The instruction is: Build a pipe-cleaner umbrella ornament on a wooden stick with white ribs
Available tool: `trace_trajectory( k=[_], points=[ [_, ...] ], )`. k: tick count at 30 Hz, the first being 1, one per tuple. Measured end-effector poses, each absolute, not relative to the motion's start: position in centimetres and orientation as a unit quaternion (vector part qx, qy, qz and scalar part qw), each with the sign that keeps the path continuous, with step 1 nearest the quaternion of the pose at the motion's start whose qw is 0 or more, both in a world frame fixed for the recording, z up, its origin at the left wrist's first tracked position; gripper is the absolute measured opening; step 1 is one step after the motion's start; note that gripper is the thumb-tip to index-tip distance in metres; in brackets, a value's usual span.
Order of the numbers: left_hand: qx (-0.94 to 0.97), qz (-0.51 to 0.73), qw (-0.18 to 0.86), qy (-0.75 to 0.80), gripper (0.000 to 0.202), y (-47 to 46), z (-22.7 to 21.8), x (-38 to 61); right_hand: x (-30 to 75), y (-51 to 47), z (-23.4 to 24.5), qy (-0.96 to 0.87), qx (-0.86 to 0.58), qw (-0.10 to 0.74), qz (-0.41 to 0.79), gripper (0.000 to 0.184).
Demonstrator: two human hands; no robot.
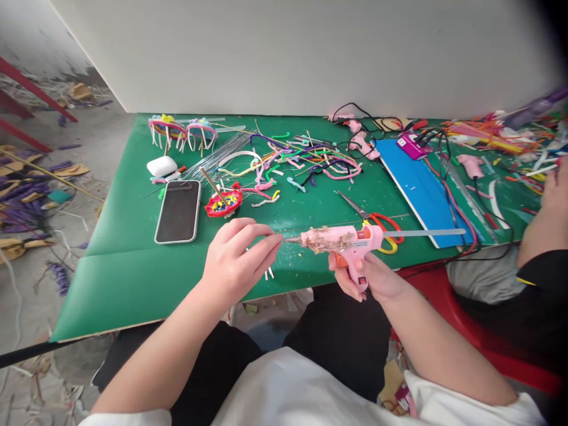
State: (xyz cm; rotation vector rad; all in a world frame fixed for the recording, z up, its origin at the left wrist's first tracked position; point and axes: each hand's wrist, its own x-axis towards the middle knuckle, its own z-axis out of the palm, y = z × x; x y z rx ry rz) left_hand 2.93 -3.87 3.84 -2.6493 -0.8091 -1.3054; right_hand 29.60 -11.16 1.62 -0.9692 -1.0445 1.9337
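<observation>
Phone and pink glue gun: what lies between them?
In the head view, the left hand is between the phone and the pink glue gun, its fingertips by the nozzle.

Green smooth-topped table (102,284), landmark for all places. Broad pale grey flat panel (310,53) stands upright along the table's far edge. Off-white wall with dark flaking patches (31,29) lies beyond the table's far left corner. Grey concrete-looking floor (109,121) runs along the table's left side, strewn with purple and tan scraps (26,207). Slanting red bars (38,90), cut off by the view, well left of the table. Smooth red seat (437,296) at the near edge, toward the right. Light: diffuse, source unseen; soft sheen on the tabletop.
</observation>
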Motion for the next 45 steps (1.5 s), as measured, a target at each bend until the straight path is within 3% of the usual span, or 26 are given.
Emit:
trace_trajectory(
  k=[36, 40, 45],
  points=[
    [-0.850, -0.439, 0.060, -0.285, 0.019, -3.5, 4.5, 2.2, 29.6, -11.2, 2.2, -0.422, -0.405, 0.349, 0.732, 0.047],
    [-0.838, -0.453, 0.044, -0.301, 0.016, -3.0, 4.1, 2.3, 30.0, -11.1, 1.8, -0.433, -0.467, 0.348, 0.688, 0.045],
    [-0.821, -0.436, -0.077, -0.362, 0.010, -2.5, 3.2, 2.4, 30.2, -10.7, 1.7, -0.408, -0.613, 0.341, 0.584, 0.037]
  ],
)
